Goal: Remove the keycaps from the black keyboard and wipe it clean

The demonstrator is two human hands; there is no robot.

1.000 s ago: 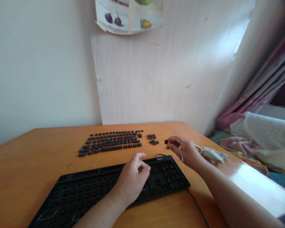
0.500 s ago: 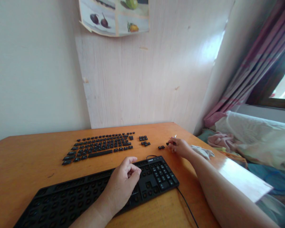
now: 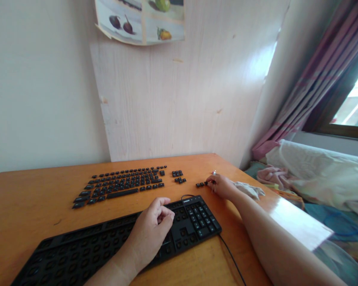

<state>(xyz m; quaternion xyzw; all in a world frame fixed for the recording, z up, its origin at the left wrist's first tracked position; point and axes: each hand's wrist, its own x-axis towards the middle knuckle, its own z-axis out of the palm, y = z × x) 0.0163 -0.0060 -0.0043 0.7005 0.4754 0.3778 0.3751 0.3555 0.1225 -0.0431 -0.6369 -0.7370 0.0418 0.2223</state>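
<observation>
A black keyboard (image 3: pixel 107 234) lies slantwise in front of me, its numeric keys still fitted and most other key places bare. My left hand (image 3: pixel 155 226) rests over its middle, fingers curled and thumb against them, with nothing visible in the grip. Farther right, my right hand (image 3: pixel 219 186) pinches a small black keycap (image 3: pixel 207 183) at the desk surface. That keycap sits at the right end of a short row of loose keycaps (image 3: pixel 199 184). Something thin, pale and wire-like also shows around the right fingers; its kind is unclear.
Loose keycaps (image 3: pixel 122 183) lie in keyboard order on the wooden desk (image 3: pixel 32 206), with smaller groups (image 3: pixel 177 173) beside them. A pale crumpled cloth (image 3: pixel 249 190) lies beyond my right wrist. A white sheet (image 3: pixel 298 224) lies at the right edge. The cable (image 3: pixel 231 254) runs toward me.
My right hand has moved slightly left and lowered the keycap beside the short row. My left hand keeps its pose over the keyboard. The whole view has shifted a little.
</observation>
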